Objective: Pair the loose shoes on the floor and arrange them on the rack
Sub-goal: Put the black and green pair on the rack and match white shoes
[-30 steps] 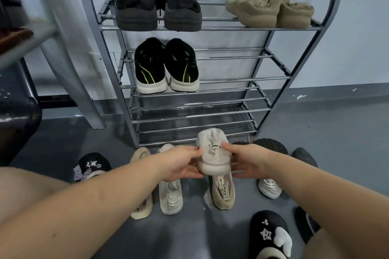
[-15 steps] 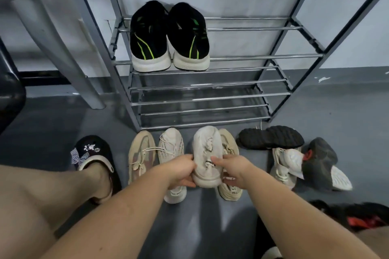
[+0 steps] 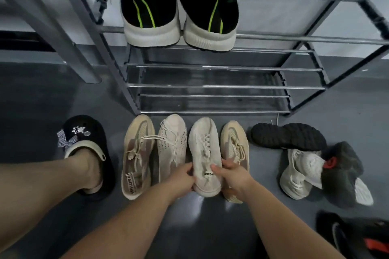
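Four shoes (image 3: 172,149) abreast, poss. touching.

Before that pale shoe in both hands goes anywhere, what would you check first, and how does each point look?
1. Grip: left hand and right hand both hold the white shoe near its heel: ok.
2. Its match, the white knit shoe, lies right beside it: ok.
3. Tan shoes and sit apart, unpaired: not ok.
4. Free space on the rack's bottom shelf: ok.
5. Laces clear of neighbours: cannot tell.
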`<action>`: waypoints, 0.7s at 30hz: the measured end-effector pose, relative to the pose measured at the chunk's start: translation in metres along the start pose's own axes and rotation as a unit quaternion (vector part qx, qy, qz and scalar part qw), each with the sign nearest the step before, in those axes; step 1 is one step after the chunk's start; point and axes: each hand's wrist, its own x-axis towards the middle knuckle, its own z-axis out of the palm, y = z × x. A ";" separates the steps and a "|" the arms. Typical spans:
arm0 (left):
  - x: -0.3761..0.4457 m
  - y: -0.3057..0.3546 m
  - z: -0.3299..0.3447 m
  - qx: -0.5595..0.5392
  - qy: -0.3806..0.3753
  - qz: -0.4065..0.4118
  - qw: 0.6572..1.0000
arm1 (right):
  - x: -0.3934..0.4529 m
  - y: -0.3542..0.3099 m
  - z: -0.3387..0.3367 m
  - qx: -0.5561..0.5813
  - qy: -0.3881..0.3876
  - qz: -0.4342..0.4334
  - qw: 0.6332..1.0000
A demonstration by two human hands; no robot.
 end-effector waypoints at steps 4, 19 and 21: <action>0.013 -0.014 0.001 0.102 0.014 -0.002 0.995 | 0.010 0.007 0.000 -0.035 -0.032 0.033 0.998; -0.042 0.005 0.001 0.551 0.080 0.122 0.822 | -0.049 0.003 -0.014 -0.692 0.085 -0.111 0.708; -0.050 0.009 0.007 0.567 0.076 0.144 0.808 | -0.062 0.004 -0.024 -0.693 0.101 -0.130 0.702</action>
